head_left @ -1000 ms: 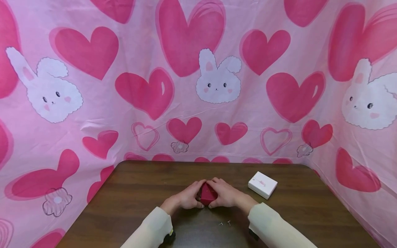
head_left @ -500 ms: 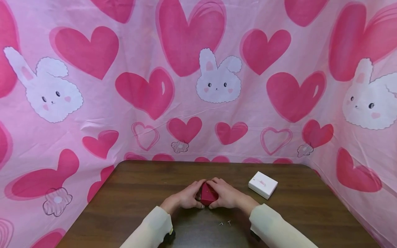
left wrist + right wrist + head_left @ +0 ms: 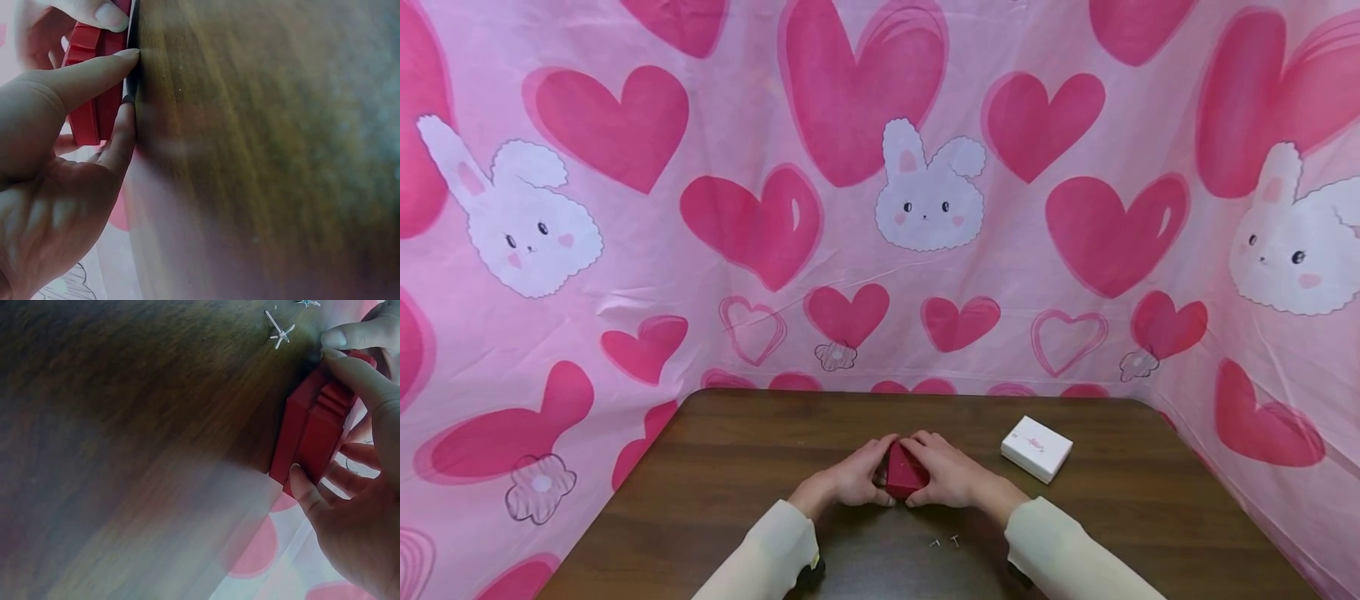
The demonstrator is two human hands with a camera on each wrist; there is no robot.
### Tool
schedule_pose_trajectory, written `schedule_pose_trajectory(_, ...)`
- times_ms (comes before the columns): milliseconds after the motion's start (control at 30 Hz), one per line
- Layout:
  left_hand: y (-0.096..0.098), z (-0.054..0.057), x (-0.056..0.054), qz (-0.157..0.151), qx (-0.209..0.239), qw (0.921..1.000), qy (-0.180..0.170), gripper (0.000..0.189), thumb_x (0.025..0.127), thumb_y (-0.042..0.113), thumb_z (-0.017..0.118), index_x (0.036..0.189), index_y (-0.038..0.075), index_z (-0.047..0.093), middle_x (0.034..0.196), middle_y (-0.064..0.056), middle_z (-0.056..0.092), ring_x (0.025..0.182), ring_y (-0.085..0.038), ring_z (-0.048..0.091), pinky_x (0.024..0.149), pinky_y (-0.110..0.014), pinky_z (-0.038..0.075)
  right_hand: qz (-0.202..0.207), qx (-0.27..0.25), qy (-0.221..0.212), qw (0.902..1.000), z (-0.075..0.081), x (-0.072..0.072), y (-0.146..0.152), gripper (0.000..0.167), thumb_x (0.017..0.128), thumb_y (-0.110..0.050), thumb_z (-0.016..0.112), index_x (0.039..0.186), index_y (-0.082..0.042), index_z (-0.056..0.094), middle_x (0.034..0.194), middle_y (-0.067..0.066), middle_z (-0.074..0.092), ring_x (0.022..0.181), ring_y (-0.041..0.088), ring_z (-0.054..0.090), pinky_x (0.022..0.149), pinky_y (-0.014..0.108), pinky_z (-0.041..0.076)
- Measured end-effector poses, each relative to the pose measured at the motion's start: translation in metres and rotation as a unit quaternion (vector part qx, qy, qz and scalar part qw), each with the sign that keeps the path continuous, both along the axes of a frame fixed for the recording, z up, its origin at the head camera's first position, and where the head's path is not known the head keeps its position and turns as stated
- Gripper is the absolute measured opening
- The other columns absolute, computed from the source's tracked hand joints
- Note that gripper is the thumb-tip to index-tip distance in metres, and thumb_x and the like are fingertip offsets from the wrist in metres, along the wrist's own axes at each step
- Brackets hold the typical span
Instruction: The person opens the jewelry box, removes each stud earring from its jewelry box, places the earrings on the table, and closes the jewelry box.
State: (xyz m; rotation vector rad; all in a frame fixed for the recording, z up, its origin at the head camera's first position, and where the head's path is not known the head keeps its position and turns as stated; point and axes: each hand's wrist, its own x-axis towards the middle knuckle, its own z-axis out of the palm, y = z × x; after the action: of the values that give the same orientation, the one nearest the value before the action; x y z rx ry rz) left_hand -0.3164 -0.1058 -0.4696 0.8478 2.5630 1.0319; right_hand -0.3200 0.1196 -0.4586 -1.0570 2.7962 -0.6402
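Note:
A small red jewelry box (image 3: 905,471) sits on the table between both hands, its lid seam and a raised bow-like detail showing in the right wrist view. My left hand (image 3: 853,482) grips its left side, thumb along the near edge low by the tabletop. From the other side my right hand (image 3: 953,475) holds it, with thumb and a finger on the red sides (image 3: 319,437). The two thumbs come close together at the front. The inside of the box is hidden. Nearer to me lie two small silvery pieces like stud earrings (image 3: 955,541), one star-shaped with a thin post (image 3: 281,334).
To the right of the hands, a white box (image 3: 1036,448) with pink lettering lies on the brown wooden table (image 3: 737,433). A pink cloth (image 3: 850,250) printed with hearts and rabbits hangs around the table's back and sides.

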Motion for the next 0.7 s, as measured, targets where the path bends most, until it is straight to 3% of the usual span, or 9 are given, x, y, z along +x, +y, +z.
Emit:
schedule_pose_trajectory(300, 0.0009, -0.0019, -0.0002, -0.003, 0.008, 1.0000, 0.002, 0.097, 0.078, 0.004, 0.088, 0.156, 0.005, 0.030, 0.124, -0.004, 0.047, 0.104, -0.014, 0.052, 0.096, -0.031, 0.049, -0.002, 0.004, -0.009, 0.9999, 0.0032, -0.0014, 0.0020, 0.087, 0.075, -0.043, 0.088, 0.145, -0.008, 0.052, 0.127, 0.003, 0.057, 0.110, 0.018, 0.052, 0.087, 0.036, 0.052)
schedule_pose_trajectory(700, 0.0005, -0.0021, -0.0001, 0.000, 0.005, 1.0000, 0.006, 0.099, 0.077, 0.007, 0.089, 0.156, 0.004, 0.029, 0.126, -0.003, 0.048, 0.109, -0.017, 0.052, 0.105, -0.040, 0.047, -0.005, 0.005, 0.002, 1.0000, 0.0025, -0.0007, 0.0016, 0.088, 0.075, -0.043, 0.089, 0.146, -0.008, 0.051, 0.131, 0.003, 0.055, 0.114, 0.019, 0.051, 0.091, 0.039, 0.052)
